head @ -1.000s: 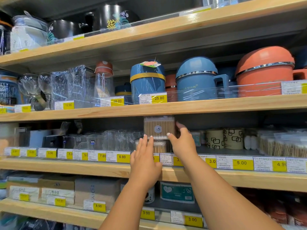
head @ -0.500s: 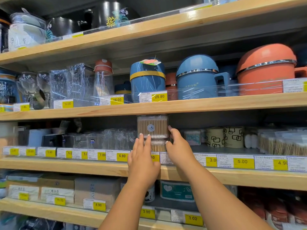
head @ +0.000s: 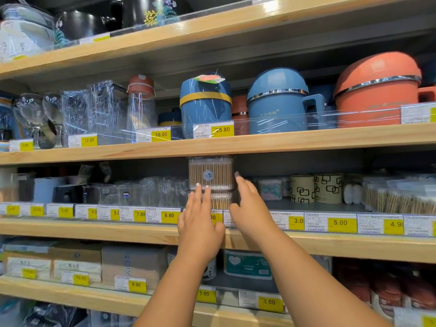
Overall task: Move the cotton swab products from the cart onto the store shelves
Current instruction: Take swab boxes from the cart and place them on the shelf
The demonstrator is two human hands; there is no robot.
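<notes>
Head view. An upper clear plastic box of wooden-stick cotton swabs (head: 210, 173) stood on a lower clear box of the same swabs (head: 221, 199). The pair formed a stack on the middle pale wooden shelf (head: 94, 228), and the upper box's lid sat just beneath the shelf board above (head: 306, 140). The upper box's long axis ran left to right along the shelf, with the swabs upright inside.

The left hand (head: 198, 223) was raised from below with its fingers straight and close together. Its fingertips lay at the lower front edge of the upper box and gripped nothing. The right hand (head: 250, 208) was also flat-fingered and unclenched, standing just beside the right end of the stack. Whether it touched could not be determined.

Judgement: the stack lay directly ahead of and above both hands, with the left hand the nearer. Any further seating would call for a push rearward, square to the long axis. The cart was not in view.
</notes>
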